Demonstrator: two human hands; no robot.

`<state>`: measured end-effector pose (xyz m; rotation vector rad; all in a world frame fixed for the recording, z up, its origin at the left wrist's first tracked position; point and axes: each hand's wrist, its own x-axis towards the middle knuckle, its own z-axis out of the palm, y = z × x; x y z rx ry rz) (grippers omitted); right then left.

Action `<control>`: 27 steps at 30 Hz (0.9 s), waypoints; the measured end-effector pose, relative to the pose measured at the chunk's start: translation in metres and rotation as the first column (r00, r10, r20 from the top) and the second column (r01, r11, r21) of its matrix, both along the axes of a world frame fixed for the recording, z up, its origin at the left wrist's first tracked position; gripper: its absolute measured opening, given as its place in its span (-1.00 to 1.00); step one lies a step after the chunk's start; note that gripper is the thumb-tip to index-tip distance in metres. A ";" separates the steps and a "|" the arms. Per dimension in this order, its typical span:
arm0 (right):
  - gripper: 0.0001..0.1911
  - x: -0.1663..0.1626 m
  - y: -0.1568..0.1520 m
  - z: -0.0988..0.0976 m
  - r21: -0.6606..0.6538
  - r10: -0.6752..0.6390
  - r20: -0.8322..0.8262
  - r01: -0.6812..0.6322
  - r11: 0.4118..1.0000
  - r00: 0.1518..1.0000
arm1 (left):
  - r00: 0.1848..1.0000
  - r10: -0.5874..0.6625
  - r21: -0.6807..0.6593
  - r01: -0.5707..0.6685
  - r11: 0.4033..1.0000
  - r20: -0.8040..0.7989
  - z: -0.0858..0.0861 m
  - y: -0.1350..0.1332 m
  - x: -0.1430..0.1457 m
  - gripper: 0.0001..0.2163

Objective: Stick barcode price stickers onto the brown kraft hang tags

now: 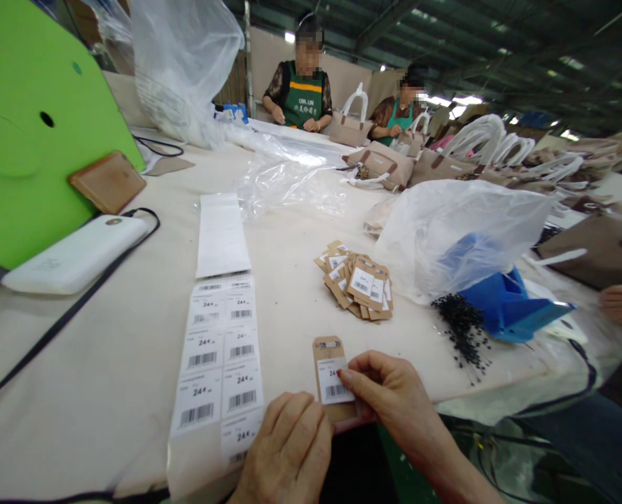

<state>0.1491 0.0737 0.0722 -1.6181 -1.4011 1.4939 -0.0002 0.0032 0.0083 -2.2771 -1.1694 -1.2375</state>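
A brown cardboard tag (pixel 326 344) lies at the table's front edge with a white barcode price label (pixel 333 387) on its face. My right hand (pixel 395 392) pinches the right side of this label between thumb and forefinger. At the tag's lower left corner is my left hand (pixel 290 444), its fingers curled together and meeting the tag; its thumb is hidden. Left of the tag stretches a sheet of price labels (pixel 199 371) in two columns, its lower part bare backing. Behind the tag sits a loose pile of labelled cardboard tags (pixel 361 283).
Black tag fasteners (pixel 461 329) lie beside a blue plastic container (pixel 505 308) and a clear bag (pixel 447 224) at right. A white power bank (pixel 80 255) and a green panel (pixel 38 133) stand left. Two co-workers (pixel 303 98) and several beige handbags (pixel 384 166) are at the back.
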 end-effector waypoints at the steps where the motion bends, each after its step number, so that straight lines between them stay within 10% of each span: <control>1: -0.69 0.000 0.000 0.000 0.003 0.002 0.006 -0.002 1.000 1.000 | 1.000 0.000 0.002 0.000 1.000 0.000 0.000 0.000 0.000 -0.77; 27: -0.76 0.000 -0.003 0.000 0.171 0.044 0.214 -0.082 0.982 0.976 | 0.993 0.107 0.023 -0.108 0.994 0.053 -0.007 0.008 0.013 -0.69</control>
